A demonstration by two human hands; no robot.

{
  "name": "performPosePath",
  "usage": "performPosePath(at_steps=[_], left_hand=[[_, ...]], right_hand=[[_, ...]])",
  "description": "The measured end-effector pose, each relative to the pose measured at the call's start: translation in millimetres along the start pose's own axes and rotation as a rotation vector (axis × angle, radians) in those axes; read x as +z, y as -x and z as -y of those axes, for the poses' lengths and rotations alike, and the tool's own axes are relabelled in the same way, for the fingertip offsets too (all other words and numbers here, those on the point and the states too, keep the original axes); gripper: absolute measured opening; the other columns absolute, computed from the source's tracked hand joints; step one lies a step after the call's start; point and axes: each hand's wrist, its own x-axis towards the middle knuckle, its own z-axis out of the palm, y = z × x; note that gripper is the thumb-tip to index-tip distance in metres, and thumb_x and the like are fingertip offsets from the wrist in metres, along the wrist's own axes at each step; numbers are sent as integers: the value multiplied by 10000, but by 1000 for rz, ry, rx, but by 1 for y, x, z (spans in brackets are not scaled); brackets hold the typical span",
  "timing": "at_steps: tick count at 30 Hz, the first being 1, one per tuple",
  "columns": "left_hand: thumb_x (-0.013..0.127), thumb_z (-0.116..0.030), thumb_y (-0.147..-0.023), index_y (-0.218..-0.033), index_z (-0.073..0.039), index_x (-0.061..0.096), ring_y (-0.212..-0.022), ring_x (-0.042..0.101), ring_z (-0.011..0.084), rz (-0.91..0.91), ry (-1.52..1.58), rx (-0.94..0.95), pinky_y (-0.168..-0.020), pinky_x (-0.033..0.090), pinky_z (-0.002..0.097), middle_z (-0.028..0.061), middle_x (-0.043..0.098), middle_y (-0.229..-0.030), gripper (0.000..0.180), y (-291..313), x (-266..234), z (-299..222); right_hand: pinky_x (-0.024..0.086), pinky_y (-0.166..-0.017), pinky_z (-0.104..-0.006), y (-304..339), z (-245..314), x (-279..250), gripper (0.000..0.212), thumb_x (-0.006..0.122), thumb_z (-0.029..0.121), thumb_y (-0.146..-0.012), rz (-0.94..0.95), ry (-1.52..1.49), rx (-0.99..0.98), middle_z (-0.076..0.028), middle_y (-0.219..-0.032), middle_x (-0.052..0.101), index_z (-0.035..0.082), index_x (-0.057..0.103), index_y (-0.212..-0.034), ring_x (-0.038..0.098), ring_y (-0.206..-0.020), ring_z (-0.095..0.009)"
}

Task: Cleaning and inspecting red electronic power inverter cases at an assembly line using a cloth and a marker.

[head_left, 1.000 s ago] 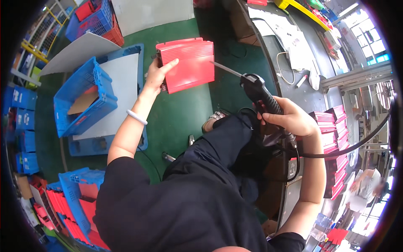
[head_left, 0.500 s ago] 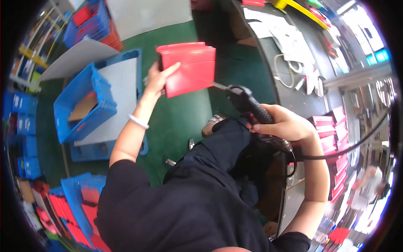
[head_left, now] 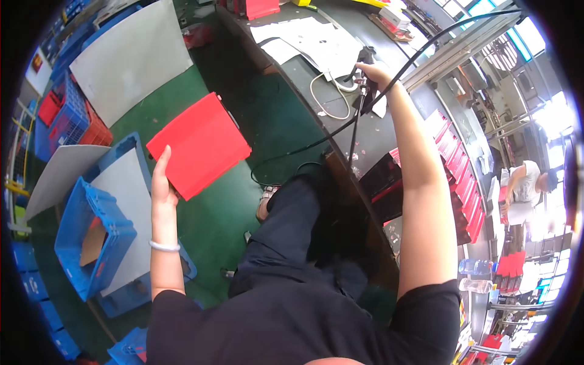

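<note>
Left hand [head_left: 163,182]: holding a red, flat, box-shaped housing [head_left: 198,146] by its lower left edge, with the thumb laid along the smooth upper face and the other fingers mostly hidden beneath.
Red housing: held aslant in the air over the smooth green floor [head_left: 207,243], between a blue open-topped plastic crate [head_left: 118,237] and a long dark grey workbench [head_left: 362,27].
Right hand [head_left: 377,74]: stretched forward over the workbench, curled round a black handheld tool [head_left: 366,55]; cannot tell where each fingertip lies.
Black tool: just beside loose white paper sheets [head_left: 310,39] in view, well apart from the red housing.
Thick black cable [head_left: 420,53]: arcing in from the upper right, crossing in view just behind the right hand, then slanting down past the workbench edge.
Beside the right arm [head_left: 423,188]: stacked red ribbed housings [head_left: 462,182] on the workbench.
Blue crate: with a piece of brown cardboard [head_left: 93,240] inside, overlapping in view a flat white board [head_left: 125,182].
Far right: a person in a pale top [head_left: 524,185], well apart from both hands.
</note>
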Motion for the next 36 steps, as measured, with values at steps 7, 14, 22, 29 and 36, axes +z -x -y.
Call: performPosePath(at_steps=[7, 14, 22, 29, 36], left_hand=[[557, -311, -938, -1311, 8, 460, -1144, 567, 245, 89, 36, -70, -966, 466, 377, 148, 552, -1278, 500, 10, 3, 14], [594, -246, -918, -1292, -26, 488, -1074, 599, 207, 263, 54, -121, -901, 496, 342, 104, 589, -1212, 447, 25, 24, 33], [632, -179, -873, -1278, 10, 483, -1063, 601, 210, 565, -194, -251, -901, 486, 337, 129, 584, -1201, 471, 78, 75, 46], [680, -123, -832, -1210, 43, 525, -995, 623, 187, 671, -443, -593, -886, 496, 314, 127, 627, -1117, 441, 108, 108, 115], [728, -184, -798, -1223, 51, 504, -999, 620, 185, 714, -672, -763, -891, 492, 303, 146, 622, -1123, 535, 122, 115, 141]], right_hand=[[492, -614, -366, -32, -37, -82, 292, 486, 233, -876, -492, 1038, -539, -136, -739, 649, -28, 617, -869, 651, -684, -232], [454, -763, -296, 137, 38, -166, 429, 615, 146, -762, -162, 767, -332, -29, -839, 567, -13, 556, -1157, 551, -785, -170], [468, -866, -268, 360, -10, -51, 283, 505, -96, -827, -231, 222, -728, -54, -1034, 652, 15, 636, -1053, 615, -975, -160], [461, -732, -238, 415, -140, 47, 301, 713, 48, -808, -521, 118, -307, -38, -862, 626, 53, 520, -1037, 578, -797, -93], [438, -843, -241, 440, -189, 60, 223, 650, 66, -803, -34, -244, -87, -15, -933, 625, 31, 630, -1023, 565, -898, -90]])
